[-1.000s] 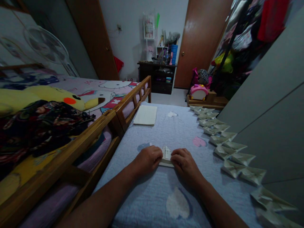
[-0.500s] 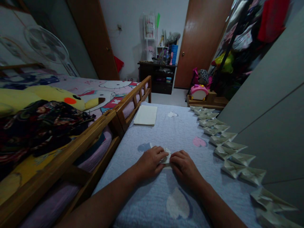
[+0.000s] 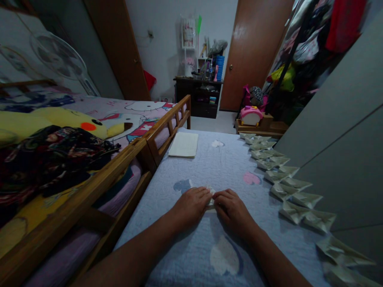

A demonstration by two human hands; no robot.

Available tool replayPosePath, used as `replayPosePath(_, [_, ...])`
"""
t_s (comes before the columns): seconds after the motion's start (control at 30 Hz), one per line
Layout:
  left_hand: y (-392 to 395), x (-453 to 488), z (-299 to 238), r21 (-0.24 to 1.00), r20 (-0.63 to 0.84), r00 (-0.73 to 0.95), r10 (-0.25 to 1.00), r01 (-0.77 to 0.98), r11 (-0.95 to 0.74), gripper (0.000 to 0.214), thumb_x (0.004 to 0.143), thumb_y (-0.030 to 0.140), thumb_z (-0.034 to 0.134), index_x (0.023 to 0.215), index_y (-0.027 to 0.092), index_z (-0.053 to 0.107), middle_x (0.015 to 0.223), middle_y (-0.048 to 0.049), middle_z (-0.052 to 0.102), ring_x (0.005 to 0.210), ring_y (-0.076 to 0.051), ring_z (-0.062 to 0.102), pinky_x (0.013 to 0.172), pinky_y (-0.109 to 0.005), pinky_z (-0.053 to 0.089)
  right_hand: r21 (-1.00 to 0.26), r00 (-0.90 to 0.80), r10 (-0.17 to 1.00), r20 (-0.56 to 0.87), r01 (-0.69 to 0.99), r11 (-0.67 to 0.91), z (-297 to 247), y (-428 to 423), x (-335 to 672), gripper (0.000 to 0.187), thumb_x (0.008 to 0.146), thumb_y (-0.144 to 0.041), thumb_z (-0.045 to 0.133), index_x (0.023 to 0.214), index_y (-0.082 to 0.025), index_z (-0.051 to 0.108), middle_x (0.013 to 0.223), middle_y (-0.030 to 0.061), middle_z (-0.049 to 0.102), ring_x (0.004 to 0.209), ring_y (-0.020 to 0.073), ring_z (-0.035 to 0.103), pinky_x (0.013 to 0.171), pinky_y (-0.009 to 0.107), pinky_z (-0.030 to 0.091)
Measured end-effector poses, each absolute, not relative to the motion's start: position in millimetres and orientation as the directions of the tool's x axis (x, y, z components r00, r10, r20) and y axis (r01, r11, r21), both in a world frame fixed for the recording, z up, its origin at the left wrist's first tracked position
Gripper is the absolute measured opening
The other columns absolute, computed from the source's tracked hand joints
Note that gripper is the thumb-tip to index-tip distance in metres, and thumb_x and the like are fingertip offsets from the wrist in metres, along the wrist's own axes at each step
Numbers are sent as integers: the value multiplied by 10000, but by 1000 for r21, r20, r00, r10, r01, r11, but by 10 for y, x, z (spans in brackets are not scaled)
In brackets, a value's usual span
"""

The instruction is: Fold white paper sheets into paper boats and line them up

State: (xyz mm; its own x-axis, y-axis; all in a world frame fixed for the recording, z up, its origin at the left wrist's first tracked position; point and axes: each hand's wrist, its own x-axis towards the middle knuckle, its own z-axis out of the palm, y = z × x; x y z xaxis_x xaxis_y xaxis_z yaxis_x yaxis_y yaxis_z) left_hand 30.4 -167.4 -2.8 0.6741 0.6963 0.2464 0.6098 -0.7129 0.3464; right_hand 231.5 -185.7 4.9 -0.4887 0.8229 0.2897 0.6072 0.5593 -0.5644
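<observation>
A small folded piece of white paper (image 3: 212, 202) lies on the pale blue bedspread (image 3: 167, 215), mostly covered by my fingers. From the left, my left hand (image 3: 194, 204) rests over it, fingers together and pressed on its edge. My right hand (image 3: 229, 205) pinches the paper's right side with curled fingers. The two hands nearly meet at the fingertips. Along the right edge of the bed stand several folded paper boats (image 3: 295, 193) in a double row. Farther off, a stack of plain paper sheets (image 3: 183, 144) lies flat.
A wooden bed rail (image 3: 131, 153) runs along the left, with a second bed behind it holding a yellow plush toy (image 3: 72, 121) and dark patterned cloth (image 3: 56, 159). A pale cabinet (image 3: 338, 159) borders the right side. A dark dresser (image 3: 196, 97) stands at the back.
My left hand has flattened and its fingers have come down over the paper, covering more of it. My right hand has barely shifted. The boats and the paper stack stay put.
</observation>
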Motion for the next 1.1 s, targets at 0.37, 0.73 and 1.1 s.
replayPosePath(0.37, [-1663, 243, 123, 465, 146, 607, 781, 655, -595, 87, 864, 148, 605, 831, 170, 683, 865, -52, 657, 868, -196, 601, 761, -290, 463, -576, -438, 856, 274, 639, 511, 5, -1836, 2359, 157, 901, -95, 531, 797, -194, 595, 796, 21, 627, 798, 181, 524, 761, 327, 403])
replayPosePath(0.73, [-1603, 220, 102, 564, 29, 526, 850, 693, -449, 127, 896, 219, 566, 838, 169, 668, 837, -36, 639, 842, -186, 588, 765, -284, 435, -578, -352, 914, 203, 711, 402, -19, -1824, 2332, 120, 903, -142, 555, 819, -189, 625, 817, 34, 622, 824, 195, 525, 767, 329, 404])
replayPosePath(1.1, [-1594, 216, 193, 430, -39, 418, 908, 827, -362, 244, 942, 295, 519, 799, 158, 660, 842, -69, 664, 864, -223, 607, 778, -323, 430, -520, -229, 957, 178, 804, 289, -51, -1791, 2319, 126, 898, -183, 553, 813, -191, 646, 797, 39, 656, 794, 203, 541, 750, 320, 380])
